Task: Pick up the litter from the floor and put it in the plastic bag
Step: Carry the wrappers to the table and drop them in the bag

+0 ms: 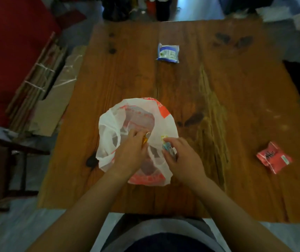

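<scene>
Left hand [131,151] fingers pinched, right hand [182,159] fingers curled, forearms converging

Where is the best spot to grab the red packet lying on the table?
Probably at its left edge. The red packet lies flat and crumpled on the wooden table, so a pinch grip from above fits. The right hand is nearest and would come from the packet's left, once it drops the small blue wrapper it holds.

Site: cluttered home room. Evidence: worn wooden table [182,79], string-tied bundles of flattened cardboard [36,82] stacked beside it.
</scene>
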The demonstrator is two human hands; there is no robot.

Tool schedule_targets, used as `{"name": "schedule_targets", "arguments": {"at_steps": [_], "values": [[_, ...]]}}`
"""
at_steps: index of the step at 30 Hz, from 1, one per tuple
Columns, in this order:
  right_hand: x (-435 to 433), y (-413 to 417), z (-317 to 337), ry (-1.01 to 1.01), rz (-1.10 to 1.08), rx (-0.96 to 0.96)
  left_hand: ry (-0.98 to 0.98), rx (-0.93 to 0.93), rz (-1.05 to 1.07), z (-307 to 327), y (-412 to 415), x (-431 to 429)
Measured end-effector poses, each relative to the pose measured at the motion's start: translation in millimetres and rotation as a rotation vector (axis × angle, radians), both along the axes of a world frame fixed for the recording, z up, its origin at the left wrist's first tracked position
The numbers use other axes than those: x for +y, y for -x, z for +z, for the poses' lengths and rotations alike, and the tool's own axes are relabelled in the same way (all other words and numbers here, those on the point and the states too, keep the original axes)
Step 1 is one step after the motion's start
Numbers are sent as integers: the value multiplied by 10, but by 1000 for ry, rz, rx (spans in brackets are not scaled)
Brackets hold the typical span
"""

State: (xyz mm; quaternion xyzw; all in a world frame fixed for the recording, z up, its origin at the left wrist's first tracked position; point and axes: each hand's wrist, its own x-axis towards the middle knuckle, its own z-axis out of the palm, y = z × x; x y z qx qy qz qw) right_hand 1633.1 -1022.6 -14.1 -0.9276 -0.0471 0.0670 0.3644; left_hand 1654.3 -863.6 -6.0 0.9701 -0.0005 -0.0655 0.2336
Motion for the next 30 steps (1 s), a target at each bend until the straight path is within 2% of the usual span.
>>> {"name": "schedule_targets", "arguments": {"at_steps": [3, 6, 9, 17, 19, 21, 24, 27, 30], "values": [[-155, -147, -130, -1, 36, 87, -80, 53, 67, -156, -162, -103], [-266, -248, -212, 11, 77, 142, -168, 168, 48, -270, -223, -133], [-326, -331, -207, -7, 104, 160, -139, 240, 111, -163, -179, -128], [-131, -521, 34, -115, 171, 29, -161, -140, 24, 395, -189, 146], [-63, -557, 50, -111, 173, 8, -213, -260, 11, 440, -306, 262], [-1, -572, 39, -97, 166, 13, -258, -295, 63, 403, -442, 402], [99, -552, -18, -51, 147, 56, -270, -187, 101, 175, -617, 611], [207, -491, -100, 2, 109, 86, -218, -17, 6, -187, -712, 779], [386, -434, -166, 27, 40, 123, -157, 40, -59, -387, -732, 902]]}}
